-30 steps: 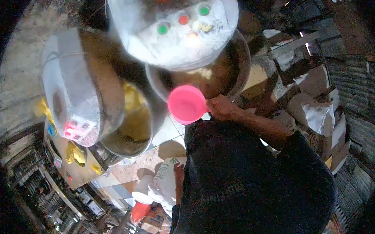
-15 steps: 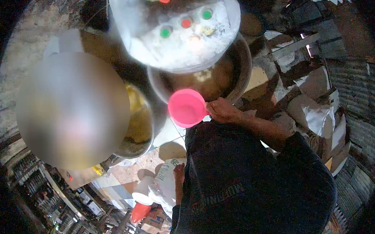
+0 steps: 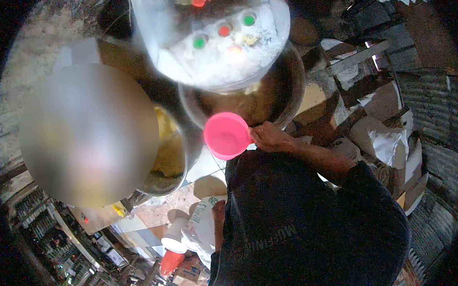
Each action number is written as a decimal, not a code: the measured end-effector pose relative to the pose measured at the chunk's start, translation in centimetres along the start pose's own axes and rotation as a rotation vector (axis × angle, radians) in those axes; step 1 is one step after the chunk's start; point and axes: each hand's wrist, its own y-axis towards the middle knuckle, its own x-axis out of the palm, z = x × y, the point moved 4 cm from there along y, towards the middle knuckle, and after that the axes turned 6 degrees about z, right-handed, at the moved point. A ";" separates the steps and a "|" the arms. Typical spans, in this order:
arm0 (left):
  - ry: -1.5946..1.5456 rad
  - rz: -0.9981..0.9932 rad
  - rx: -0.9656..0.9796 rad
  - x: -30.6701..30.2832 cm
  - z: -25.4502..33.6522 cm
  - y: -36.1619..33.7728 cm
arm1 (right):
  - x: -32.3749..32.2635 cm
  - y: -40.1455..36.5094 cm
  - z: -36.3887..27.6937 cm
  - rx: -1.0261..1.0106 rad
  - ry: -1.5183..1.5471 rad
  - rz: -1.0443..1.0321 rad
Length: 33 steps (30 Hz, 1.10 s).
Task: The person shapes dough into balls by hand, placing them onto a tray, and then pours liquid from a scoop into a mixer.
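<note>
My right hand (image 3: 272,137) is closed round the handle of a pink plastic dipper (image 3: 227,136). The dipper is held level over the near rim of a large round mixing bowl (image 3: 299,91), and its inside faces up. Above that bowl sits a pale, powder-dusted machine head (image 3: 210,62) with green and red buttons. My left hand (image 3: 218,211) hangs low beside my dark shirt, in front of a white printed sack (image 3: 203,221). Its fingers are in shadow and partly hidden.
To the left stands a metal bowl (image 3: 182,183) with yellow contents, partly covered by a blurred oval. A white bucket (image 3: 175,237) and a red-orange bag (image 3: 171,261) rest on the tiled floor. Cardboard and white sacks (image 3: 390,143) lie to the right, beside corrugated metal sheets (image 3: 439,159).
The pink dipper and my right hand have shifted very slightly down and left. My left hand is a little more hidden by the shirt. The view has moved slightly.
</note>
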 end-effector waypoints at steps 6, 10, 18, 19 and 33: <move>0.427 -0.045 0.096 0.2 1.8 -0.6 | -0.8 -0.2 -1.2 0.099 -0.028 0.051; 0.388 -0.031 0.102 0.4 1.0 -0.7 | -0.7 -0.2 -1.0 0.030 0.003 0.053; 0.329 -0.005 0.112 0.6 0.4 -0.9 | -0.9 -0.5 -1.6 0.104 0.029 0.037; 0.323 -0.001 0.116 0.6 0.4 -0.9 | -0.7 -0.6 -1.4 0.103 0.029 0.037; 0.515 0.015 0.199 1.0 1.7 -0.4 | 0.5 -0.7 -0.5 -0.057 -0.054 0.137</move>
